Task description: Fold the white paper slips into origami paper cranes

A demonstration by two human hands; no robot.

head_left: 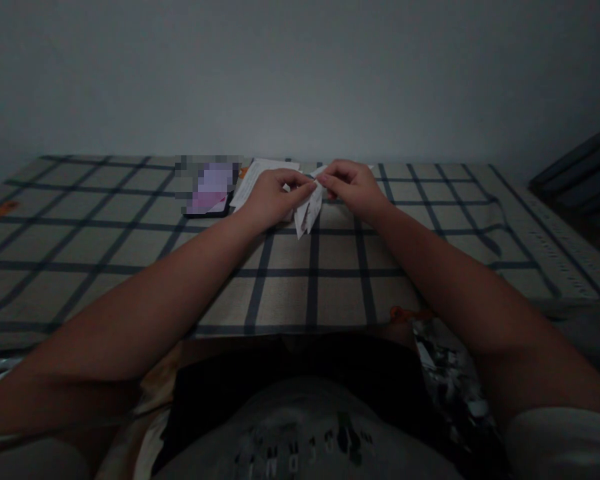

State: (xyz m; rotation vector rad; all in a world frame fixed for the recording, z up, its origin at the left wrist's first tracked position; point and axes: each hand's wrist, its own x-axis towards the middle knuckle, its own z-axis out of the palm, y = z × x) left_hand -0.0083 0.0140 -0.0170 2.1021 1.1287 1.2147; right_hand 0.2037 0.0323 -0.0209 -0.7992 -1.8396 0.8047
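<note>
On the checked woven tablecloth [330,293], left hand [273,197] and right hand [353,187] pinch a creased, pointed white folded paper [307,213], fingertips clamped together.

Dim room, plain wall behind. Both forearms stretch out over a checked cloth [330,293] with dark grid lines. Left hand [273,197] and right hand [353,187] meet near the cloth's far edge, fingertips pinching a small folded white paper [307,215] between them; its lower point hangs toward the cloth. Just behind the left hand lies a white sheet [254,179], and beside that, toward the far left, a dark phone [210,193] with a lit screen. Crumpled foil wrapper [447,370] sits off the cloth's near edge, under the right forearm.
</note>
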